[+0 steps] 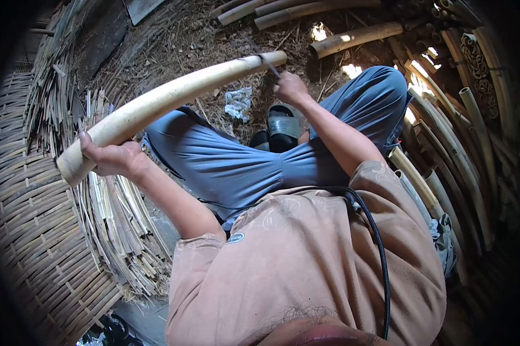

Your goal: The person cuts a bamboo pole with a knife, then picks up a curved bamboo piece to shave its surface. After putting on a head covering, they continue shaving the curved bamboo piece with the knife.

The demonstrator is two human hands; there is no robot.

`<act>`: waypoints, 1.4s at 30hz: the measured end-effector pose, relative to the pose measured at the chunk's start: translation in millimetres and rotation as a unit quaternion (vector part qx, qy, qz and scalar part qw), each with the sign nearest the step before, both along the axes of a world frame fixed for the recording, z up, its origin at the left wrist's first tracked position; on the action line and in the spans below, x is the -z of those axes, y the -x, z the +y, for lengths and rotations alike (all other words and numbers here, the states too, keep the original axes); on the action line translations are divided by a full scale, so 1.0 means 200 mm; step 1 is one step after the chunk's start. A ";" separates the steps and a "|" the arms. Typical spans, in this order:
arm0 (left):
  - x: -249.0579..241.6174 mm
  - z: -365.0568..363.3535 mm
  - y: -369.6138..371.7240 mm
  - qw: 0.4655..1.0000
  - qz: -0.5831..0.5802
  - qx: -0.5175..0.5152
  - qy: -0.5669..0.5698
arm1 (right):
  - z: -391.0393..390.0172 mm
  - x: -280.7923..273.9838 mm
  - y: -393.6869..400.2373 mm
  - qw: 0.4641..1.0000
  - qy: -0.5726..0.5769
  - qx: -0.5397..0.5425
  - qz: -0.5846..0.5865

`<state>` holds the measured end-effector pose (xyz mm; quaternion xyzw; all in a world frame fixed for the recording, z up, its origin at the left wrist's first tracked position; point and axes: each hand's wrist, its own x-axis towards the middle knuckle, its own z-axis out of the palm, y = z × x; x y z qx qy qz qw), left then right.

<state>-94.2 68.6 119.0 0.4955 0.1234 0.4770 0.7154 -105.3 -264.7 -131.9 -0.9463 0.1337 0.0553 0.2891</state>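
Observation:
A thick, pale bamboo pole (173,95) slants across my lap, its near end at the left and its far end beyond my knees. My left hand (117,157) grips it close to the near end, thumb along the side and the other fingers partly hidden. Near the far end, my right hand (290,90) is closed round the handle of a knife (271,66). The knife's thin dark blade lies across the bamboo just short of its tip.
Bundles of split bamboo strips (124,222) lie at the left beside a woven bamboo panel (35,230). Cut bamboo poles (444,132) are stacked at the right, and another pole (358,39) lies ahead. A crumpled wrapper (238,104) rests on the littered ground near my sandal (283,124).

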 end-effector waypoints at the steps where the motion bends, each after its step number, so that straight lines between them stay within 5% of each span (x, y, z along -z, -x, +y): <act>1: 0.01 0.01 0.01 1.000 0.002 -0.005 0.003 | -0.05 -0.01 0.00 0.996 -0.007 0.051 0.075; 2: 0.02 0.02 0.02 1.000 -0.009 0.013 0.006 | -0.07 -0.01 0.01 0.992 -0.015 0.052 0.116; 3: 0.00 0.00 0.00 1.000 -0.008 -0.011 0.016 | 0.01 -0.07 0.05 0.998 0.039 0.008 0.038; 5: -0.01 -0.03 0.01 0.997 0.024 -0.070 0.031 | 0.15 -0.04 0.06 0.993 -0.031 -0.055 -0.101; 7: 0.01 -0.02 0.00 0.997 0.018 -0.059 0.037 | 0.29 -0.28 0.06 0.979 -0.178 -0.093 -0.039; 11: 0.05 0.05 -0.01 0.998 0.029 -0.055 0.026 | 0.27 -0.11 0.07 0.990 -0.079 -0.047 -0.105; 15: 0.05 0.04 0.00 0.996 0.025 -0.075 0.041 | -0.02 0.01 0.01 0.994 -0.017 0.042 0.103; 19: 0.02 -0.03 0.00 0.993 0.042 -0.095 0.051 | 0.28 -0.10 0.10 0.992 -0.085 -0.051 -0.075; 22: 0.00 -0.03 -0.01 0.989 0.065 -0.105 0.079 | 0.39 -0.28 0.13 0.990 -0.091 -0.079 -0.072; 25: 0.03 0.00 -0.02 0.992 0.038 -0.094 0.073 | 0.23 -0.01 0.09 0.996 -0.049 -0.025 -0.072; 28: 0.04 0.01 0.01 0.991 0.034 -0.094 0.086 | 0.05 -0.03 0.04 0.995 -0.034 0.037 0.083; 33: 0.06 -0.01 -0.01 0.990 0.039 -0.107 0.078 | 0.34 -0.14 0.14 0.987 -0.132 -0.054 -0.079; 35: 0.07 0.04 -0.03 0.991 0.048 -0.106 0.069 | 0.39 -0.28 0.15 0.992 -0.098 -0.068 -0.045; 38: 0.08 0.05 -0.02 0.994 0.023 -0.078 0.077 | 0.22 0.02 0.07 0.998 -0.033 -0.023 -0.043; 42: 0.02 0.08 0.00 0.999 -0.002 0.006 0.050 | -0.11 0.02 0.00 0.989 -0.015 0.113 0.096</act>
